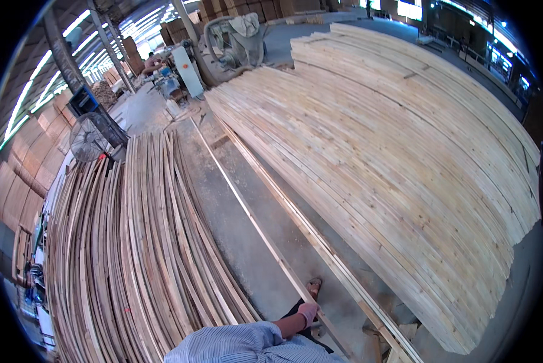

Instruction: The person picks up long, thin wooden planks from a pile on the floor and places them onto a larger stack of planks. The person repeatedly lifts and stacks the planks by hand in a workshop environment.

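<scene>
Leftmost, stacked brown cartons (26,163) line the wall in a tall curved bank; no labels can be made out on them. Just beside them stands a round black floor fan (88,140), with a blue cabinet (82,101) behind it.

Next, a low heap of thin dark-edged wood strips (132,254) fans out across the floor from the fan down to the lower edge, its right edge running ragged beside an open lane of grey concrete floor (235,218).

One long pale wood strip (247,218) lies lengthwise along that lane, its near end in the right hand (308,313). The hand wears a pink glove and is clenched around the strip's near end; the forearm in a blue striped sleeve (241,343) comes up from the lower edge. A sandalled foot (314,287) stands on the concrete just above the hand. The left hand cannot be seen.

Right of the lane, a few more long strips (320,242) lie along the foot of a broad stack of pale planks (392,157), which fills the right half. A grey machine (235,42) stands at the stack's far end.
</scene>
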`<state>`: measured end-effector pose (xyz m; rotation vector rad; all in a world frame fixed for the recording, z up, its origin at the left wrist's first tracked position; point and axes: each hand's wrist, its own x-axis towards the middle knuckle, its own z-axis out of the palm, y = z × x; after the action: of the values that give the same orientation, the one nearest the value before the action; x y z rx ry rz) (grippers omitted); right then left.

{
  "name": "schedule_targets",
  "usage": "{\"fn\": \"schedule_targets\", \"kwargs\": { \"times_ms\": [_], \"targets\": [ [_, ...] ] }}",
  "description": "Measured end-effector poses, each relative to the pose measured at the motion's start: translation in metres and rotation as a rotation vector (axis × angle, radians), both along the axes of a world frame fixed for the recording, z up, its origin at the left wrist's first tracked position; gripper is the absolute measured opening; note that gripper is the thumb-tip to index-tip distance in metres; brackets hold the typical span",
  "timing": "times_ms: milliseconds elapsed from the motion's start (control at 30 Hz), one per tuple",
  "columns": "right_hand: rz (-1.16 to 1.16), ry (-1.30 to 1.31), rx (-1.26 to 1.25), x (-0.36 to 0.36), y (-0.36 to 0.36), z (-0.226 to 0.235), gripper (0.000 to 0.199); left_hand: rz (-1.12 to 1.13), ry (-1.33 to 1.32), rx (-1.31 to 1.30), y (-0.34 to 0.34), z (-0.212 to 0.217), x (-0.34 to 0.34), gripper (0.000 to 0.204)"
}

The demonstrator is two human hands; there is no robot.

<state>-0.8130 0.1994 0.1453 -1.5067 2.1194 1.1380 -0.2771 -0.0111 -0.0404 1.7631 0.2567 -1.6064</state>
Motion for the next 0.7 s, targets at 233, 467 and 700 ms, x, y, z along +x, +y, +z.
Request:
{"fn": "schedule_targets", "kwargs": {
  "times_ms": [233,467,700],
  "targets": [
    [0.166,-0.159,0.006,-0.045,0.053,-0.098,0.026,-0.003,-0.373,-0.016,0.040,0.087,0.009,0.023],
    [0.134,-0.444,-0.193,0.000,0.042,-0.144,0.026,-0.860,-0.974,-0.274,0.041,0.061,0.112,0.018],
    [0.275,-0.578,-0.329,0.084,0.013,-0.127,0.026,-0.762,-0.873,-0.260,-0.022,0.082,0.200,0.015]
  ]
}}
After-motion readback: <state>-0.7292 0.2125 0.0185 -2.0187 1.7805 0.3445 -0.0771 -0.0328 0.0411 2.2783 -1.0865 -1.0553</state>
